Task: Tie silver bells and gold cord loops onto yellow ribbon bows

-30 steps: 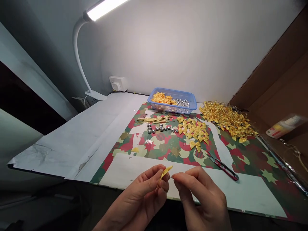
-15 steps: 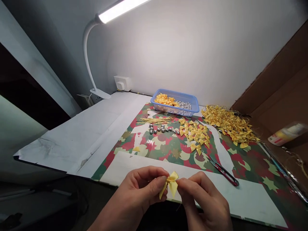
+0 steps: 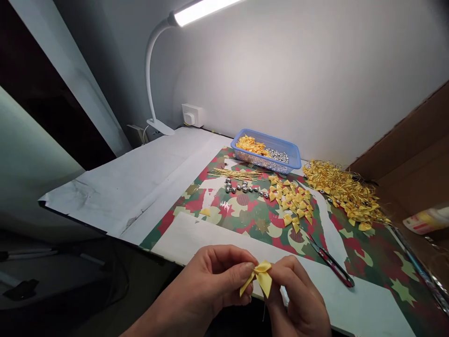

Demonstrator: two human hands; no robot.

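A small yellow satin ribbon bow [image 3: 263, 280] is held low over the table's front edge, its two tails pointing down. My left hand [image 3: 219, 283] is closed, pinching the bow's left side near the knot between thumb and fingers. Against the bow's right side, my right hand [image 3: 298, 295] is also closed, with thumb and forefinger at the ribbon's edge. Its other fingers curl inward and are partly hidden. Below the bow, beside the right hand, hangs a thin strand [image 3: 264, 311], too fine to identify.
Loose yellow bows [image 3: 291, 199], silver bells [image 3: 244, 186] and gold ties [image 3: 238, 174] lie on patterned paper. Behind stands a blue basket [image 3: 296, 164] of bows and silver beads. Thread snips [image 3: 331, 263] lie at right, near a tangled heap of finished-looking bows [image 3: 345, 189]. A lamp [image 3: 149, 70] arches above.
The view has shifted, so the table and lamp appear farther right. Both hands and the bow sit slightly lower and farther right in the picture. The grip on the bow looks much the same.
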